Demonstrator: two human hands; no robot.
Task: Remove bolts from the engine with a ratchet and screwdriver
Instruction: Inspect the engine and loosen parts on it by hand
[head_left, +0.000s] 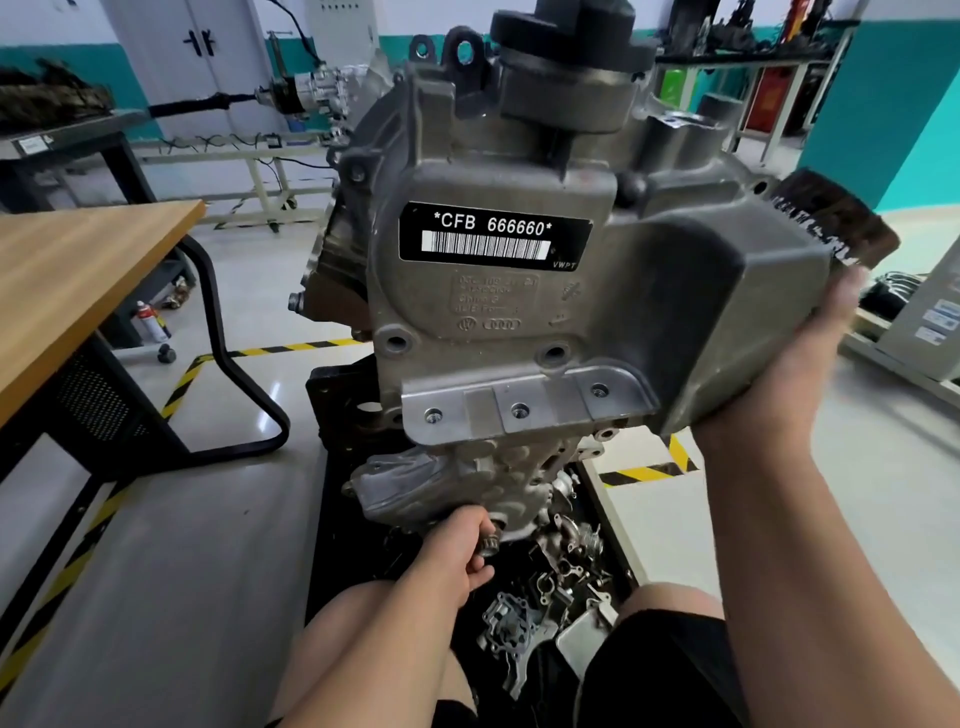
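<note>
You see the engine (519, 171) in dull cast grey, with rusty brown at its left flank. Its label (493, 239) is black with white lettering and a white barcode. The knurled tool (491, 543) below is silver-grey. The table (78, 270) has a light wood-grain top on a black frame. Hazard tape (291, 348) runs in yellow and black diagonal stripes over the glossy pale grey floor (182, 545). The wall (893, 104) is teal. Your shorts (670, 670) are black. The spray can (150, 322) is white with red.
</note>
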